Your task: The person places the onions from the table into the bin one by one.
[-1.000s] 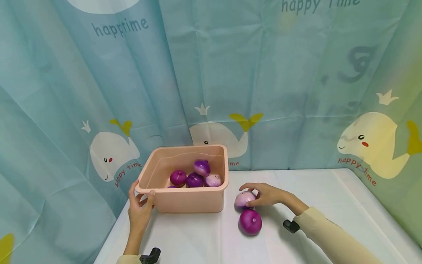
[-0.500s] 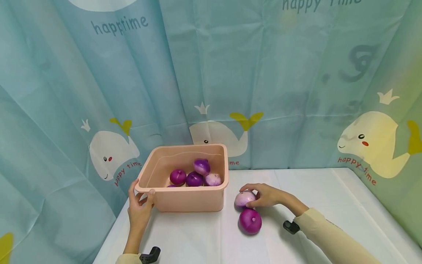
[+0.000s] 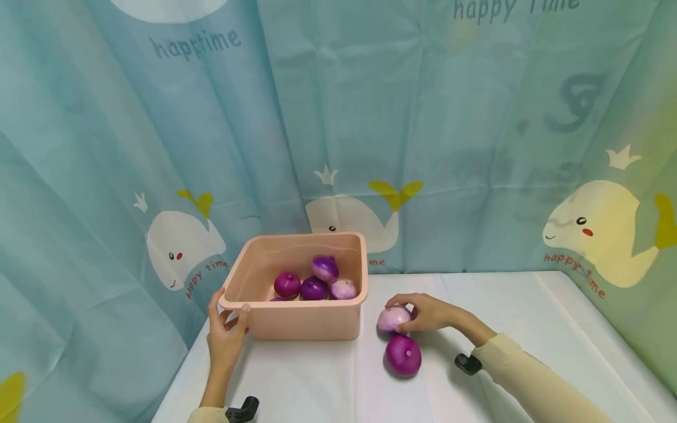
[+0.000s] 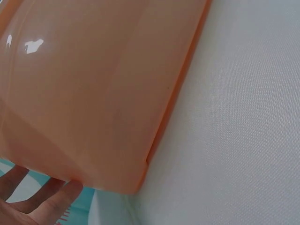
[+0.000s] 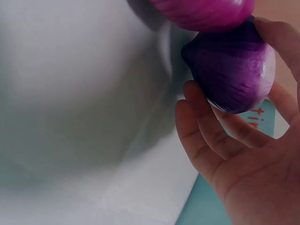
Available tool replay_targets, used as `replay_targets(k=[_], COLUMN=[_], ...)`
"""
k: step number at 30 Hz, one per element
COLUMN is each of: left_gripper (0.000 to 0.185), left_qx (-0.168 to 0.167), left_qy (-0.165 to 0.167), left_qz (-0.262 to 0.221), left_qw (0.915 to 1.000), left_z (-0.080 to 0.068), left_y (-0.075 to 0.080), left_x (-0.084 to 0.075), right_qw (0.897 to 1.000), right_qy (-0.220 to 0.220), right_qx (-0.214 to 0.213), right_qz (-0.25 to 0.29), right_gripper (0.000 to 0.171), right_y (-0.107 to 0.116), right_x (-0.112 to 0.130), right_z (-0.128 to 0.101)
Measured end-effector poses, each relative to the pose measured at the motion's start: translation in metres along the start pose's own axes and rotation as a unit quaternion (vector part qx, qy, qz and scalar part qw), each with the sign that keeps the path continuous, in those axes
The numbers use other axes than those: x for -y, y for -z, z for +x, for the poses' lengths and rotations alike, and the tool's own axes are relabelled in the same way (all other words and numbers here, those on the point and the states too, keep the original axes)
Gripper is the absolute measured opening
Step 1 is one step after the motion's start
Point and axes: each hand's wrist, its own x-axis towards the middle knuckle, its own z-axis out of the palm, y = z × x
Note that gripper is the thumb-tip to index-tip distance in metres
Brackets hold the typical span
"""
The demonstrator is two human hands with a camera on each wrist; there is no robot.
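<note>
While our left hand (image 3: pixel 224 339) grips the pink tub's (image 3: pixel 296 320) corner, our right hand (image 3: pixel 431 312) curls its fingers (image 5: pixel 206 126) around a pale onion (image 3: pixel 392 319), touching a darker onion (image 3: pixel 403 355).

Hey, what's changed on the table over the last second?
Nothing visibly changed. The right hand still grips the pale onion on the table beside the dark onion, and the left hand still holds the pink bin by its corner.
</note>
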Motion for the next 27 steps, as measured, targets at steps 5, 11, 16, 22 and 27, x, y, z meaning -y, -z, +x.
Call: replay_targets(k=[5, 11, 16, 22, 27], left_gripper=[0.074, 0.075, 0.074, 0.074, 0.074], left_qx=[0.002, 0.001, 0.001, 0.001, 0.0], left_qy=[0.004, -0.006, -0.009, -0.001, -0.005], left_qz=[-0.001, 0.003, 0.005, 0.01, 0.011], left_qw=[1.0, 1.0, 0.9999, 0.9999, 0.9999], left_z=[-0.002, 0.0, 0.0, 0.0, 0.0], left_y=[0.0, 0.0, 0.0, 0.0, 0.001], left_x=[0.002, 0.002, 0.002, 0.002, 0.002], right_qw=[1.0, 0.998, 0.996, 0.99, 0.985], right_qy=[0.019, 0.048, 0.073, 0.086, 0.086], right_qx=[0.002, -0.01, -0.023, -0.064, -0.102], right_qz=[-0.006, -0.032, -0.054, -0.088, -0.113], right_gripper=[0.047, 0.048, 0.047, 0.049, 0.051], right_y=[0.013, 0.036, 0.056, 0.079, 0.096], right_x=[0.006, 0.022, 0.036, 0.051, 0.063], right_z=[0.004, 0.01, 0.013, 0.017, 0.02])
